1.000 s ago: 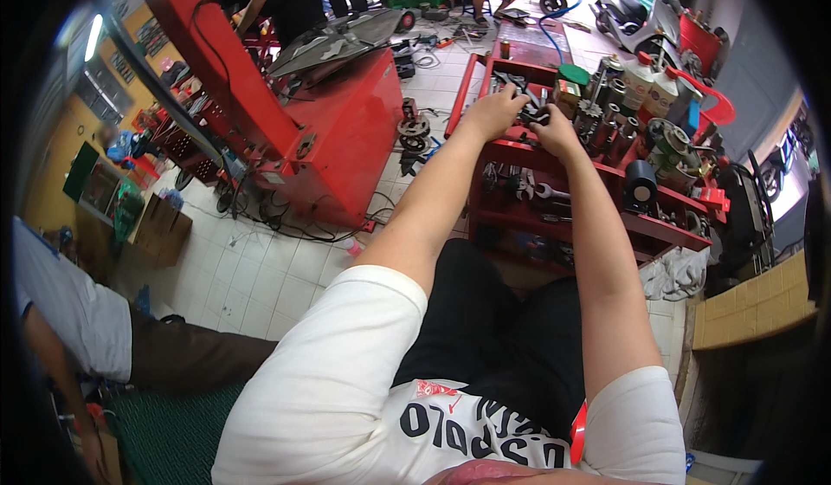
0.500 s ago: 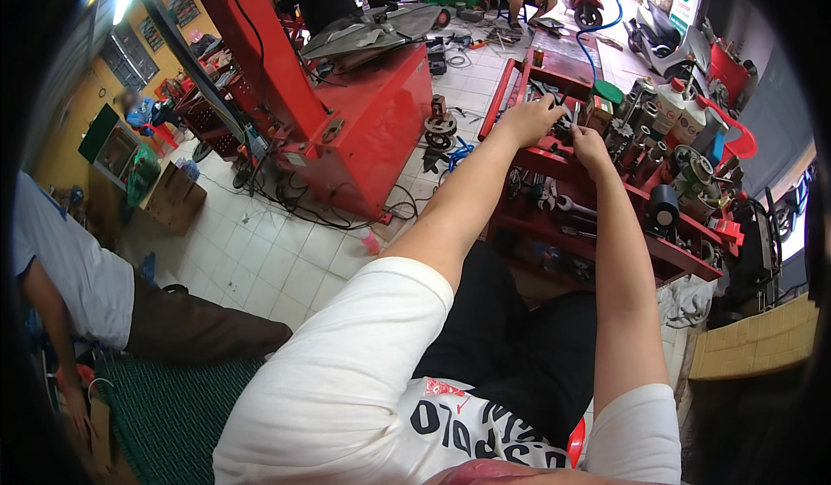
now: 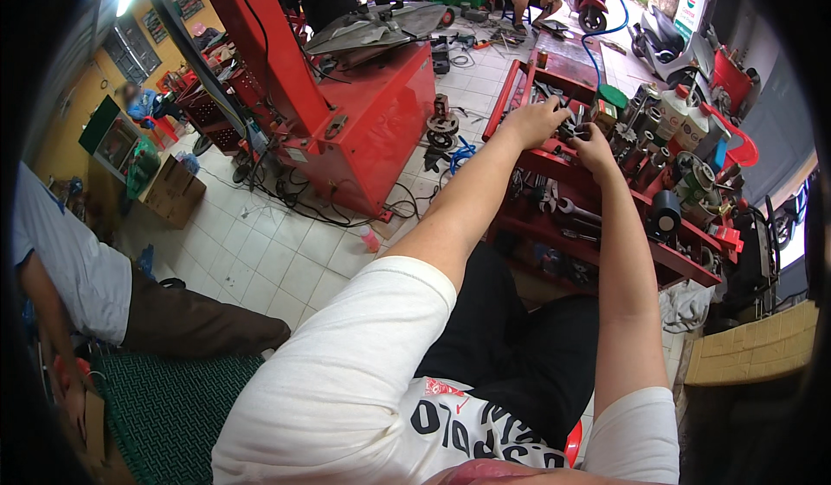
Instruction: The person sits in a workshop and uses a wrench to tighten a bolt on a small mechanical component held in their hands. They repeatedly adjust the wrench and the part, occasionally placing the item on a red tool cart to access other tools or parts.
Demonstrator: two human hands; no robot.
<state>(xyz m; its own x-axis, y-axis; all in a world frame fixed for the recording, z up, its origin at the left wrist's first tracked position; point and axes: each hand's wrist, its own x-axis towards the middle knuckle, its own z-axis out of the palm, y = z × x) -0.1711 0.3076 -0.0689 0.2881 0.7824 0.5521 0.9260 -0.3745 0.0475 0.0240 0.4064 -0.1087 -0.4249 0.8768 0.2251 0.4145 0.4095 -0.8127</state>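
One cart [image 3: 554,163]: red, straight ahead of me, crowded with metal pieces and containers.
Tray [image 3: 500,106]: the cart's top level; I have both hands in over it, fingertips near each other.
Left hand [image 3: 535,126]: back upward, fingers bent and slightly apart, reaching in among the metal; I can't tell from here whether they have hold of anything.
Right hand [image 3: 595,151]: just beside the left, thumb and forefinger curled toward each other at a dark part [image 3: 583,130]; I can't tell whether they grip it or only touch it.
Dark part: over the tray, at the right fingertips, too small on my feed to identify.
Tools [image 3: 543,91]: loose in the tray, beyond the left hand.
Green lid [image 3: 613,96]: past the right hand, just behind a small box [image 3: 604,114].
Bottles [image 3: 672,111]: white, upright, to the right of the lid.
Wrench [image 3: 578,214]: on the shelf below my hands.
Black cylinder [image 3: 665,210]: on the cart's right part.
Hose [image 3: 597,52]: blue, coming down from above behind the lid.
Machine [image 3: 363,130]: red, standing left of the cart on the tiles.
Pink bottle [image 3: 370,240]: on the floor, near the machine.
Person [image 3: 74,268]: off to my left, pale shirt, brown trousers.
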